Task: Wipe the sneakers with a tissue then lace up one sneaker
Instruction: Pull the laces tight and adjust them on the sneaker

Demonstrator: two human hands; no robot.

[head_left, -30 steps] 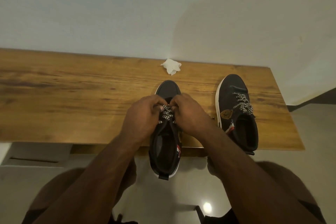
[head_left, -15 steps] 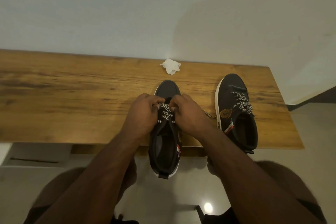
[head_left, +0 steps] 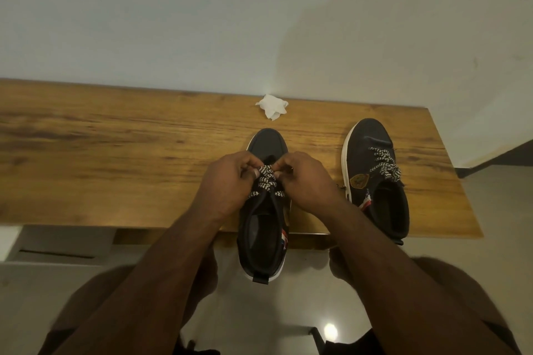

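A dark sneaker (head_left: 266,144) with a white sole lies toe-away on the wooden table (head_left: 115,153), its heel hanging over the near edge. Its black-and-white lace (head_left: 266,181) crosses the eyelets. My left hand (head_left: 227,181) pinches the lace on the left side and my right hand (head_left: 305,179) pinches it on the right, fingertips almost meeting above the tongue. A second dark sneaker (head_left: 375,179), laced, with a yellow badge, lies to the right. A crumpled white tissue (head_left: 272,106) rests near the wall beyond the first sneaker.
The table ends just right of the second sneaker, with a pale floor (head_left: 496,210) beyond. A white wall (head_left: 202,23) backs the table. My knees and a glossy floor show below the near edge.
Both hands have stayed on the lace, working slightly toward the toe. The loose lace end that showed to the right of my right hand is now mostly hidden.
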